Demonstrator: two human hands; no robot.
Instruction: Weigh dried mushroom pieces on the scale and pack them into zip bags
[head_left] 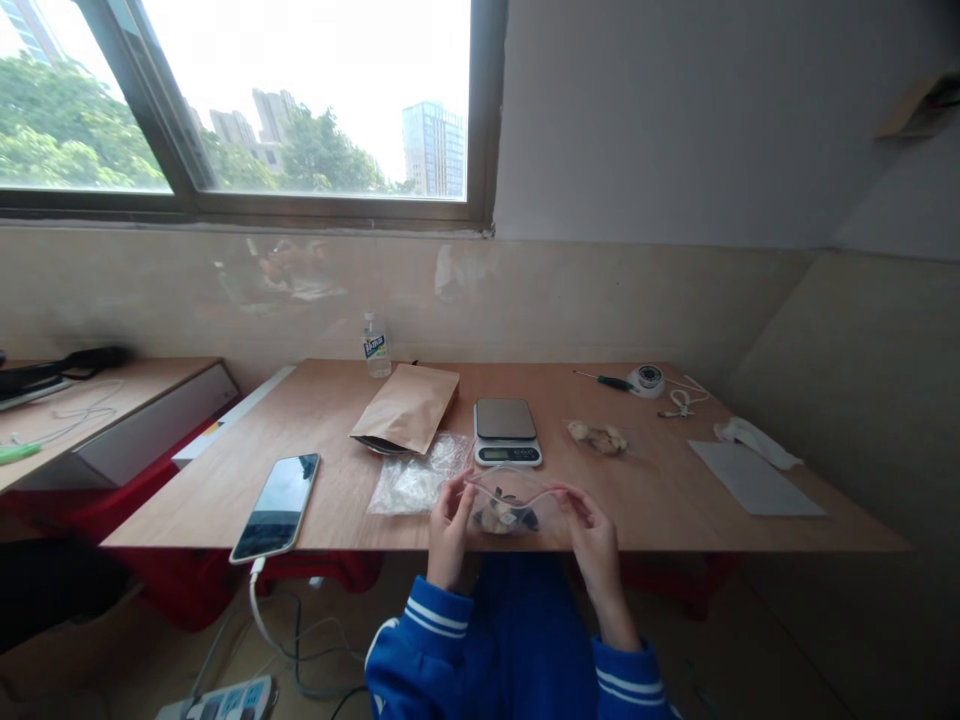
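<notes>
Between my two hands, near the table's front edge, is a clear zip bag (551, 515) with its mouth gaping. Pale and dark dried pieces (496, 516) lie in it; I cannot tell their kind. My left hand (448, 525) pinches the bag's left top corner, and my right hand (592, 530) pinches the right one. Just beyond the bag stands a white kitchen scale (508, 453) with a bare metal plate. Left of it, a crumpled stack of clear plastic bags (416, 485) lies partly under a brown paper pouch (412, 405).
A second bag of pale dried pieces (598, 437) lies right of the scale. A phone (277, 508) with a cable overhangs the front edge at left. Further off are a bottle (376, 350), a screwdriver (615, 383), a small white camera (646, 379) and white paper (754, 480).
</notes>
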